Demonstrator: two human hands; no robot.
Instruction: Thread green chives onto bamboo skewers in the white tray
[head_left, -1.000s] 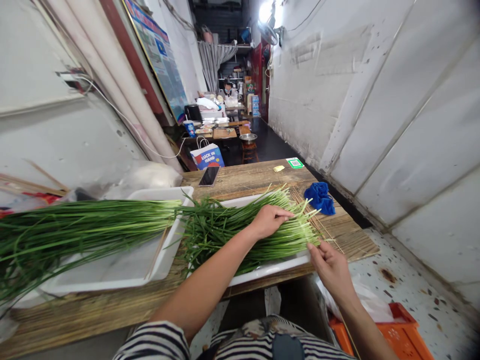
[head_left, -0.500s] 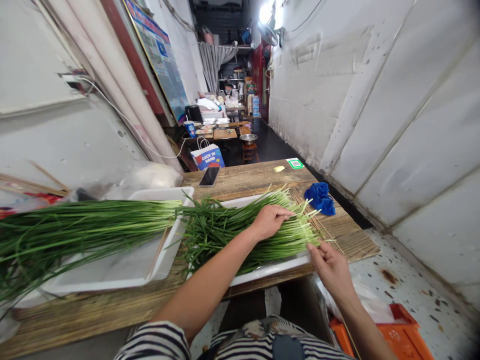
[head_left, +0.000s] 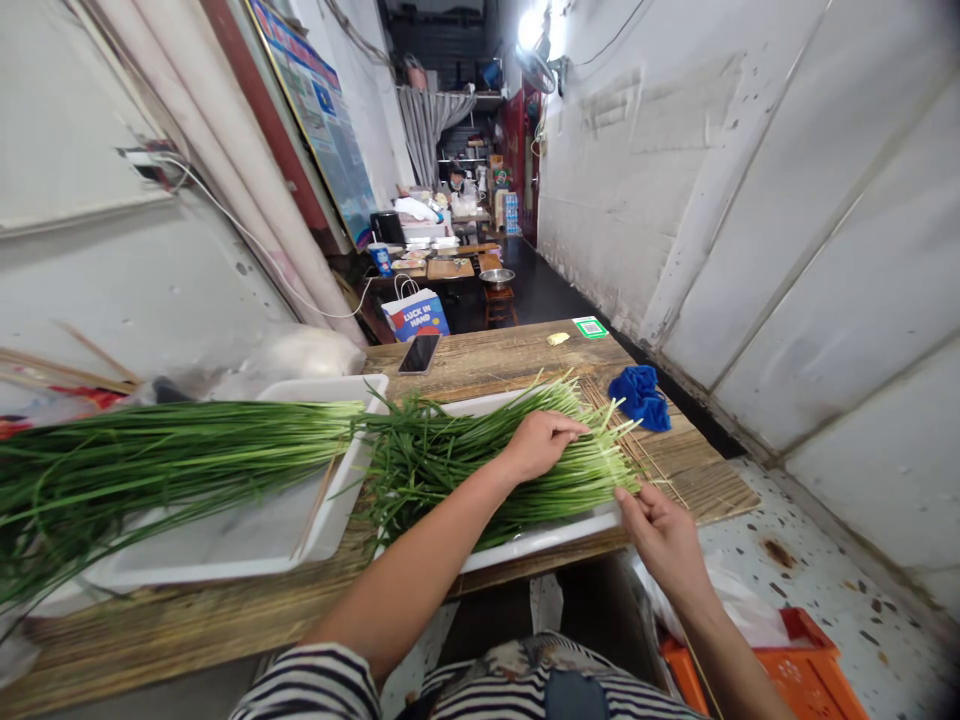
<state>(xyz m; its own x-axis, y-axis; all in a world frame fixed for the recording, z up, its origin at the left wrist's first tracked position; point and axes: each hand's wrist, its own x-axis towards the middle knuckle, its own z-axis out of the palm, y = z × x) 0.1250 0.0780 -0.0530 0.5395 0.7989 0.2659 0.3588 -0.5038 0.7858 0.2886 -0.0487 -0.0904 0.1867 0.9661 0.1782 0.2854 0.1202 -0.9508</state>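
Garlic chives (head_left: 465, 455) lie in a heap in a white plastic tray (head_left: 517, 548), their pale cut ends to the right. My left hand (head_left: 541, 442) rests on top of them with thumb and fingers closed at a few pale stems; the exact grip is partly hidden. At the near right corner of the heap, my right hand (head_left: 661, 530) is pinched beside the stem ends. A thin bamboo skewer (head_left: 699, 665) shows beneath my right wrist, in line with the pinched fingertips; its upper part is hidden by the hand.
A second white tray (head_left: 341, 515) with longer chives (head_left: 187, 445) stands left. Loose skewers (head_left: 660, 465), a blue cloth (head_left: 641, 397), a phone (head_left: 418, 354) and a QR card (head_left: 590, 328) lie on the wooden table (head_left: 495, 362). An orange crate (head_left: 802, 675) sits below right. Someone sits far back.
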